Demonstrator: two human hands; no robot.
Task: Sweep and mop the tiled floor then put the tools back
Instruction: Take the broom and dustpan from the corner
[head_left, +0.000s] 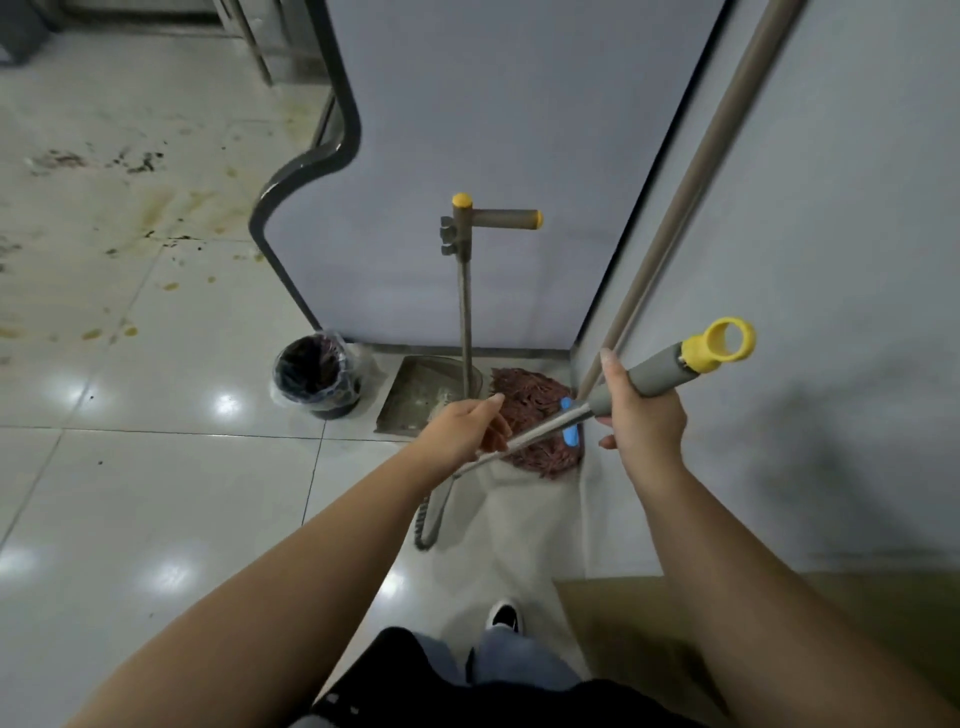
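At the corner where the blue-grey panel (493, 130) meets the side wall (857, 260), both hands are on one tool handle (540, 431): right hand (644, 415) wraps the grey grip sleeve just below the yellow hanging loop (722, 345), fingers curled round it, thumb pointing up; left hand (470, 428) holds the bare metal shaft lower down, fingers closed round it. Shaft runs down-left from the loop and ends near the floor in a dark looped head (431, 519), blurred, can't tell what kind. Mop head (540, 426), reddish-brown strands, lies on the tiles in the corner with a blue clip (569, 421) on it; its long beige pole (691, 176) leans up along the wall. Metal dustpan (415, 400) sits just left of the mop, upright handle with yellow caps (462, 202). Small black bin (317, 376) with clear liner beside the dustpan. Tiled floor (156, 467) at upper left has brown stains and dark specks. One shoe (504, 616) visible below
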